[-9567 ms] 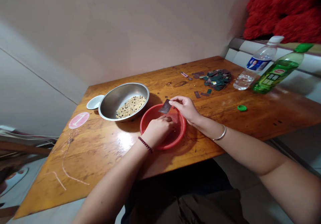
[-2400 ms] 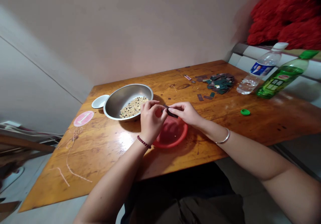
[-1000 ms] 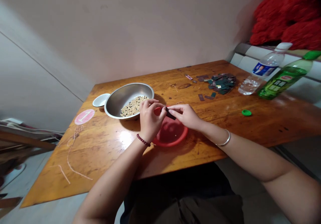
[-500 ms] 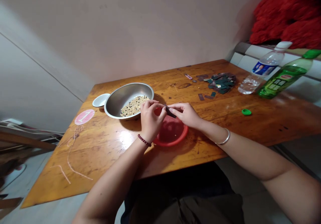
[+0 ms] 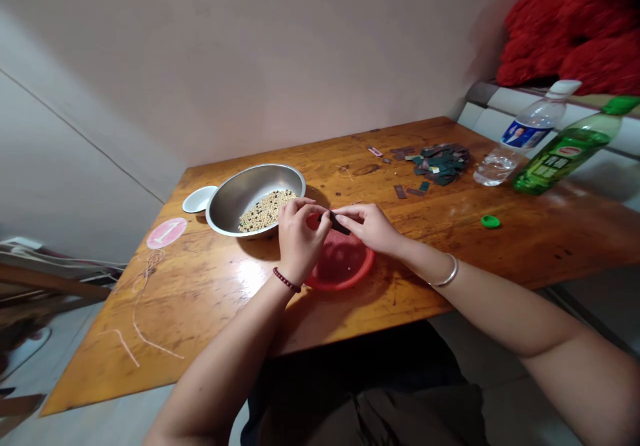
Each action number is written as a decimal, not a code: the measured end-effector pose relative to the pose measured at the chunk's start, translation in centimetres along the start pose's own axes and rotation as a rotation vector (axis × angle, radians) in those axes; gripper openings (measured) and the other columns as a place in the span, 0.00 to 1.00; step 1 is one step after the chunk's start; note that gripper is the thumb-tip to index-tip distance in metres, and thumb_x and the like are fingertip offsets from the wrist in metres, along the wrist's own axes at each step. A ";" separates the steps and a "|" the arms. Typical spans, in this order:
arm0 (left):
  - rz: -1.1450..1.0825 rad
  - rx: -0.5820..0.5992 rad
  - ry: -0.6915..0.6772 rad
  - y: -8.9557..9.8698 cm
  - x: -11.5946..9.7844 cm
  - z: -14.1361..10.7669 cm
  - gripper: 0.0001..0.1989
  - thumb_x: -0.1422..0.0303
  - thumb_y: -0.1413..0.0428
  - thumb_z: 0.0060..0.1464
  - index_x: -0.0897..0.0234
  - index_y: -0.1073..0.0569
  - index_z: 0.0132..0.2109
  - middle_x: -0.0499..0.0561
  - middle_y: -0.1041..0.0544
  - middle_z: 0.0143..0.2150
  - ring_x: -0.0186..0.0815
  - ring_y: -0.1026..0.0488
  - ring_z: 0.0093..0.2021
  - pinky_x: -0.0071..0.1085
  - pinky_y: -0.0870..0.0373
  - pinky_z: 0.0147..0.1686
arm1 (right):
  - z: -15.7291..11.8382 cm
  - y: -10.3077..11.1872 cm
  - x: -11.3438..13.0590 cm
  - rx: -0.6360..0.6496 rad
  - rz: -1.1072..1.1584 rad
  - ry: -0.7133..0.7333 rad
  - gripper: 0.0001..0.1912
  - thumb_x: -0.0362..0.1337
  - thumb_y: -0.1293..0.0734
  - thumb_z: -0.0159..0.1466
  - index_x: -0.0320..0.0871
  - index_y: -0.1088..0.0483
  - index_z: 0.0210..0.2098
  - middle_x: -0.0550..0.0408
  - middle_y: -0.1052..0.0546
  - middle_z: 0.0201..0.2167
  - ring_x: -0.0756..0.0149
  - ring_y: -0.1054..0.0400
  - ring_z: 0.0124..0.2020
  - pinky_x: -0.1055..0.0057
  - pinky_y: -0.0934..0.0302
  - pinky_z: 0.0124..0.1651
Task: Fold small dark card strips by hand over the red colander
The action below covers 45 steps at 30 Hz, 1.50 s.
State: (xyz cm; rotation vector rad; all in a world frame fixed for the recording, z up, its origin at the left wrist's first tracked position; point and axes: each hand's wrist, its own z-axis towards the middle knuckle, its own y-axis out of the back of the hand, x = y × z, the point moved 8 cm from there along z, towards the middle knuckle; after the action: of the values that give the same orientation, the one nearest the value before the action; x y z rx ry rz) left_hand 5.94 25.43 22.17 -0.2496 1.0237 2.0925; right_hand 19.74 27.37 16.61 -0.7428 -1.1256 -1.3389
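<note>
Over a red plastic basket (image 5: pixel 345 269), my left hand (image 5: pixel 303 236) and my right hand (image 5: pixel 367 226) meet at a small dark strip (image 5: pixel 341 224). Both hands are closed, pinching the strip between thumbs and fingertips. What the strip is made of cannot be made out. A pale speck lies in the basket. Just left of my left hand, a steel bowl (image 5: pixel 225 193) holds many cream beads or beans (image 5: pixel 265 211) with some dark ones mixed in; my fingers overlap its right rim.
A pile of dark green and brown strips (image 5: pixel 443 164) lies at the back right. Beyond stand a water bottle (image 5: pixel 520 133) and a green bottle (image 5: pixel 565 149); a green cap (image 5: pixel 490 221) is nearer. Leftward are a white dish (image 5: pixel 199 199), a pink disc (image 5: pixel 167 233) and loose string (image 5: pixel 143 326).
Almost nothing differs. Both hands keep their pinch on the dark strip over the basket, and the whole view has shifted very slightly.
</note>
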 end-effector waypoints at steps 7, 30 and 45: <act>-0.003 0.015 -0.012 -0.3 -0.1 -0.2 0.02 0.68 0.41 0.55 0.61 0.23 0.35 0.51 0.27 0.41 0.40 0.32 0.46 0.40 0.36 0.51 | 0.1 0.0 0.0 -0.008 0.000 0.000 0.15 0.41 0.34 0.62 0.45 0.22 0.44 0.50 0.19 0.44 0.58 0.25 0.46 0.61 0.32 0.52; 0.070 -0.003 -0.001 0.2 0.1 0.1 0.04 0.66 0.41 0.56 0.60 0.24 0.35 0.51 0.27 0.40 0.40 0.33 0.46 0.41 0.36 0.50 | 0.2 0.3 -0.1 -0.039 0.090 -0.024 0.15 0.42 0.31 0.59 0.43 0.22 0.43 0.48 0.19 0.42 0.57 0.24 0.44 0.59 0.32 0.52; 0.011 0.039 -0.001 -0.3 0.1 0.1 0.03 0.68 0.41 0.55 0.62 0.25 0.34 0.51 0.27 0.41 0.40 0.32 0.47 0.40 0.37 0.51 | 0.2 0.0 -0.3 -0.004 0.067 -0.033 0.15 0.42 0.32 0.60 0.43 0.22 0.43 0.48 0.19 0.42 0.57 0.24 0.45 0.60 0.32 0.52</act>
State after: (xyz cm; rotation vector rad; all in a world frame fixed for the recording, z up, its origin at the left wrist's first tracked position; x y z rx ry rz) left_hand 6.13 25.66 21.96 -0.2237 1.0662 2.0803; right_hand 19.75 27.64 16.42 -0.8017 -1.1149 -1.2768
